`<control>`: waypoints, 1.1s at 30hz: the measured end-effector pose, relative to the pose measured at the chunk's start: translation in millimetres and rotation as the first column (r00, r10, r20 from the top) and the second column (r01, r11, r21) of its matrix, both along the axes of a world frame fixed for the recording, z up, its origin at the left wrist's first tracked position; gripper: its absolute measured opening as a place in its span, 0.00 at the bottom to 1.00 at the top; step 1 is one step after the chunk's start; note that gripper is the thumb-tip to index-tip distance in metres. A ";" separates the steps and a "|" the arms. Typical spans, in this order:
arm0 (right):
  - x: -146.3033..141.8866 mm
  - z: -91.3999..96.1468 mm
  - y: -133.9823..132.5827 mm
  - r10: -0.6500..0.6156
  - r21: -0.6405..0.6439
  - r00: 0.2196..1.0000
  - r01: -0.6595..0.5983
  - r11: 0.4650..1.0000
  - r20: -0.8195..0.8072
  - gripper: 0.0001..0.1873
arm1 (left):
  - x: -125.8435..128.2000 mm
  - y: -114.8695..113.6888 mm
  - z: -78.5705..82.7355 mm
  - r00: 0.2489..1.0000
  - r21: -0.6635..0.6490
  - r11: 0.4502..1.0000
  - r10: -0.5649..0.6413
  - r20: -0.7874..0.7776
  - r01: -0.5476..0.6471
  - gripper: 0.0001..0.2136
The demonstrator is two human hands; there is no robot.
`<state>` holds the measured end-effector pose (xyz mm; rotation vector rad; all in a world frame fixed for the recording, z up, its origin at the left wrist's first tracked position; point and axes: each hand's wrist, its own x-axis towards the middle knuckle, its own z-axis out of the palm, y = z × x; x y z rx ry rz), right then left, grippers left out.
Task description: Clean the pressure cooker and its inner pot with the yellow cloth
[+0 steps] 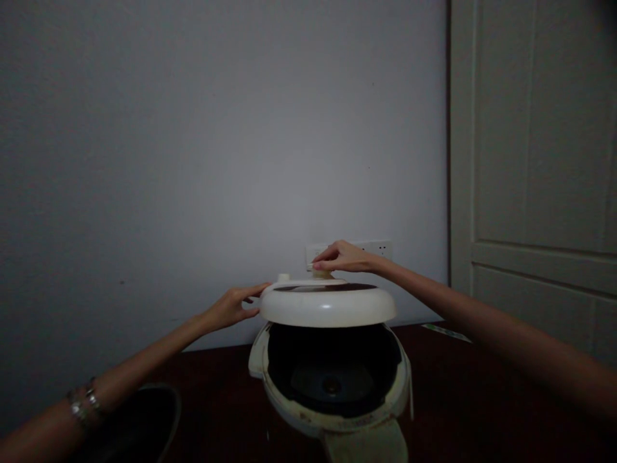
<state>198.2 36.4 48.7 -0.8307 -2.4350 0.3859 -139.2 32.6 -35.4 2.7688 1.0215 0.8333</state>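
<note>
A white domed lid hangs over the back of a white electric pressure cooker, whose dark inside shows below it. My right hand pinches the knob on top of the lid. At the lid's left edge is my left hand, its fingers apart and touching the rim. Deep in the cooker a round metal piece shows at the middle of the floor; no inner pot is seen there.
A dark round pot stands at the lower left, under my left forearm. Behind the cooker is a wall with a socket panel. A flat printed strip lies on the dark red table. A panelled door is at the right.
</note>
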 end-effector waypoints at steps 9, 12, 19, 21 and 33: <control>0.5 -2.7 -4.8 -0.006 0.020 1.000 0.006 1.000 0.024 0.28 | -25.7 -7.0 5.7 0.948 0.021 0.985 0.157 0.277 -0.169 0.34; -0.3 -10.6 -10.3 -0.001 0.040 0.999 -0.001 0.999 0.050 0.29 | -31.6 -3.5 5.2 0.911 -0.033 0.975 0.216 0.352 -0.219 0.31; -0.3 -27.8 -22.6 -0.024 0.201 0.995 0.004 0.980 0.096 0.31 | -29.1 -0.5 2.2 0.903 -0.094 0.974 0.228 0.365 -0.208 0.26; 0.5 -30.5 -25.1 -0.020 0.240 0.993 -0.009 0.971 0.119 0.30 | -26.4 0.1 2.7 0.903 -0.102 0.970 0.241 0.357 -0.219 0.25; 0.0 -42.5 -36.9 -0.001 0.323 0.984 -0.056 0.945 0.176 0.26 | -15.2 -1.8 4.7 0.868 -0.171 0.962 0.266 0.420 -0.212 0.26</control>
